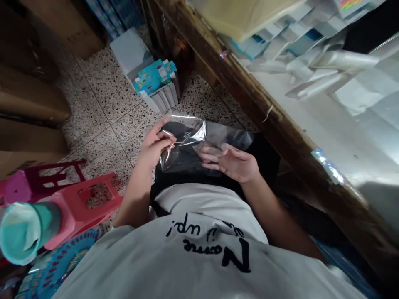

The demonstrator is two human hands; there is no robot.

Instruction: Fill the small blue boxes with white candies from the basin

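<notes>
A clear, glossy plastic bag or sheet is spread over my dark-clothed lap, creased and catching the light. At its left edge my left hand is closed, pinching the plastic between thumb and fingers. My right hand lies at the right part of the plastic, palm turned upward and fingers stretched out. Those fingertips touch the film; whether they are inside it or beneath it I cannot tell.
A wooden-edged table with papers and flat cartons runs along the right. On the speckled floor stand blue printed boxes. Cardboard boxes, a red plastic stool and a turquoise bucket are at the left.
</notes>
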